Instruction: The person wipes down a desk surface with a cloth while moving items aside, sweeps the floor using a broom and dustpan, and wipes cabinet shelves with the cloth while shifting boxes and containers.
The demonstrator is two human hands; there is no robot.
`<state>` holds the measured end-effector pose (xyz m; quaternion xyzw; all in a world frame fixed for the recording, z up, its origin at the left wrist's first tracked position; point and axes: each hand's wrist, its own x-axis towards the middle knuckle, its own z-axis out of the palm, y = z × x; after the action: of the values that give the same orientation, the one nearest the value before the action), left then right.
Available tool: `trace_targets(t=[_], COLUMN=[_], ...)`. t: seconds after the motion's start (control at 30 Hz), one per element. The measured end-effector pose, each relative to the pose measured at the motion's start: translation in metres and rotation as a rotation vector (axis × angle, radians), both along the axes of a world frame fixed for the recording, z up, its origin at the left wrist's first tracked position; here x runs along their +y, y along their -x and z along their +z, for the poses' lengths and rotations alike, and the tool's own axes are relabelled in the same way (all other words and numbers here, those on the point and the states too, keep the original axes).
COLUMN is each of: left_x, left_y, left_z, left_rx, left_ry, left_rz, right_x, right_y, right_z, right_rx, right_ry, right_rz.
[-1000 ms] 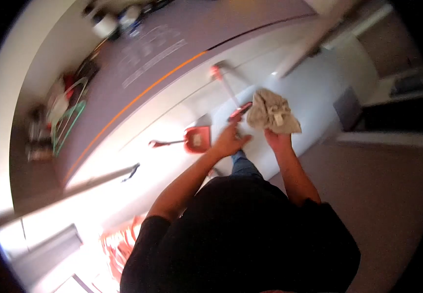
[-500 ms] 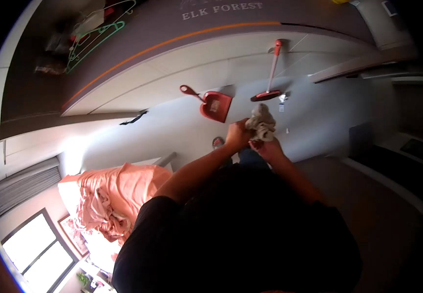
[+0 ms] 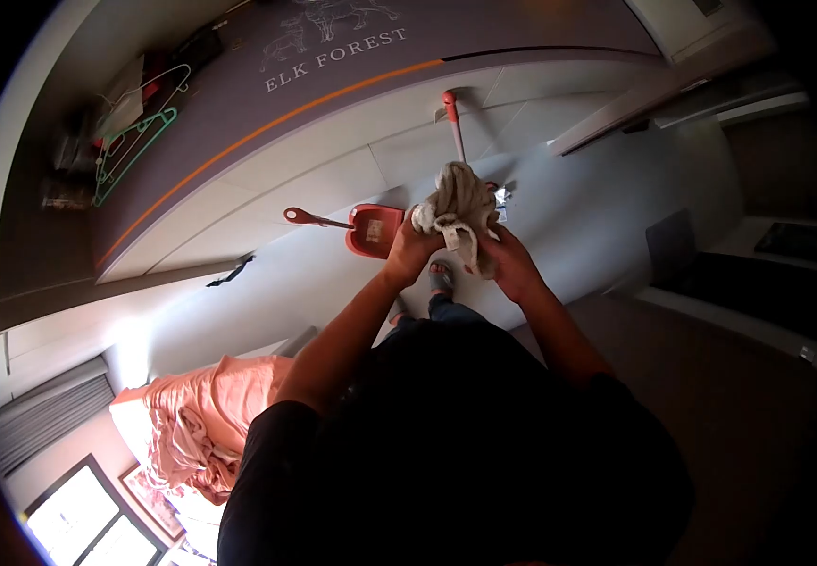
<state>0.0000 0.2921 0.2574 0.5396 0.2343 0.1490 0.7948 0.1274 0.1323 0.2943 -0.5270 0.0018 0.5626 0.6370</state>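
A crumpled, pale grey-white cloth (image 3: 460,209) is bunched up in front of me, held between both hands. My left hand (image 3: 414,250) grips its left side with curled fingers. On the opposite side, my right hand (image 3: 510,266) clasps the lower right part, and a loose fold hangs between the hands. Beyond the cloth a broom with a red-topped handle (image 3: 453,118) leans on the white cabinet front; the cloth hides most of its head. To the left of my left hand lies a red dustpan (image 3: 372,232) on the floor.
A dark mat printed "ELK FOREST" (image 3: 352,71) covers the surface above the white drawers, with green hangers (image 3: 135,156) at its left. A bed with pink bedding (image 3: 229,396) stands lower left. My slippered foot (image 3: 441,275) is below the cloth. A dark chair (image 3: 677,241) is at right.
Both hands have lifted the cloth closer and moved wider apart on it, so it looks larger and more spread. My view has shifted, and the broom head is now mostly covered.
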Motion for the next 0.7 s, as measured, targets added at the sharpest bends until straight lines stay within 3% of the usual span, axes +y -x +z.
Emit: trace_targets(t=[0.07, 0.13, 0.2, 0.27, 0.33, 0.4, 0.43, 0.47, 0.53, 0.63, 0.67, 0.7], left_x=[-0.004, -0.010, -0.010, -0.007, 0.002, 0.016, 0.024, 0.035, 0.057, 0.099, 0.115, 0.134], left_y=[-0.005, 0.001, 0.016, 0.038, 0.083, 0.146, 0.174, 0.184, 0.233, 0.242, 0.234, 0.258], left_z=[-0.002, -0.047, -0.061, -0.045, -0.073, -0.116, -0.117, -0.086, -0.109, -0.088, -0.082, -0.132], left_rx=[-0.096, 0.012, 0.097, 0.308, 0.557, 0.682, 0.694, 0.810, 0.886, 1.185, 1.184, 0.922], left_ry=[0.132, 0.193, 0.200, -0.027, -0.260, -0.308, -0.378, -0.375, -0.684, -0.809, -0.697, -1.073], left_rz=[-0.018, 0.058, 0.233, 0.405, 0.437, 0.426, 0.378, 0.285, 0.110, -0.206, -0.165, -0.327], right_x=[-0.005, -0.007, -0.015, -0.019, -0.021, -0.021, -0.012, -0.001, 0.045, 0.113, 0.139, 0.159], right_y=[-0.004, -0.008, -0.008, 0.001, -0.001, -0.012, -0.024, -0.042, -0.076, -0.127, -0.140, -0.148], right_z=[-0.040, -0.035, -0.062, -0.068, -0.083, -0.113, -0.112, -0.119, -0.096, -0.100, -0.112, -0.126], right_rx=[-0.193, -0.090, 0.084, 0.052, 0.008, -0.050, -0.150, -0.325, -0.355, 0.068, 0.107, 0.150], right_ry=[0.095, 0.048, 0.083, 0.204, 0.282, 0.325, 0.323, 0.311, 0.287, 0.166, 0.134, 0.117], right_rz=[-0.022, 0.026, 0.068, 0.130, 0.155, 0.131, 0.093, 0.096, -0.049, -0.181, -0.227, -0.265])
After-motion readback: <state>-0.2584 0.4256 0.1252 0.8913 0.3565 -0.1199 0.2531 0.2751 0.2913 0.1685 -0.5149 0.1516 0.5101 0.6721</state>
